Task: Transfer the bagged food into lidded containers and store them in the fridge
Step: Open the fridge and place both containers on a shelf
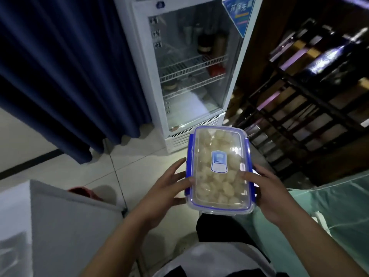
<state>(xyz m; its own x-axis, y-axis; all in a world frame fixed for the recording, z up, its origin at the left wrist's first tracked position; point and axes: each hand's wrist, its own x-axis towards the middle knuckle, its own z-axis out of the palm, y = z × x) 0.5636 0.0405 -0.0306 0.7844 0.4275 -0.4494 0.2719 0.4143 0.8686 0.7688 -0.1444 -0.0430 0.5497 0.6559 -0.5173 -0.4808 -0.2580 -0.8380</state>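
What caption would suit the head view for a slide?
Both hands, left hand and right hand, carry a lidded container of pale food toward a closed glass-door fridge.

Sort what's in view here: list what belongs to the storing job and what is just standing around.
Belongs to the job:
- lidded container full of pale food pieces, lid on
- left hand and right hand, holding it from either side
- glass-door fridge, door closed

Just standing around:
- blue curtain
- dark slatted rack
- green plastic sheet
- grey box
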